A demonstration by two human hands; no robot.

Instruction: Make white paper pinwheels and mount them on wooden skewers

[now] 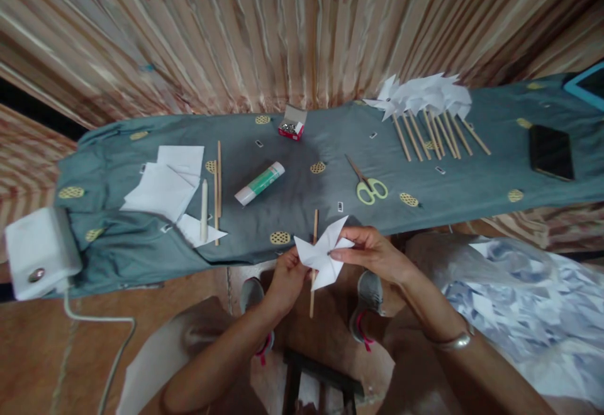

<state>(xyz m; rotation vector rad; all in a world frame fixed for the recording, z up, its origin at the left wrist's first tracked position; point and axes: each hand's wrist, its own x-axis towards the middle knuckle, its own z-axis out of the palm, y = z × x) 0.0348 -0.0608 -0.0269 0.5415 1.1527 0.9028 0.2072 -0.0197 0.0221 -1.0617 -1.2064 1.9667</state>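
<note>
A white paper pinwheel (321, 254) is held between my two hands just off the table's front edge. Behind it runs a thin wooden stick (312, 302), whose ends show above and below the paper. My left hand (289, 280) is closed on the pinwheel's left side, near the stick. With thumb and fingers, my right hand (372, 251) pinches the pinwheel's right blade near the centre. Beyond the hands lie scissors (370, 190) with yellow-green handles, a glue stick (259, 183) and a small open red box (291, 127) of shiny metal pins.
Several finished pinwheels (425, 97) on sticks lie at the back right, near a dark phone (551, 152). At left are white paper squares (163, 188), a white candle-like stick (204, 210), loose wooden sticks (218, 179) and a white corded device (42, 251). Paper pieces (528, 314) fill the lower right.
</note>
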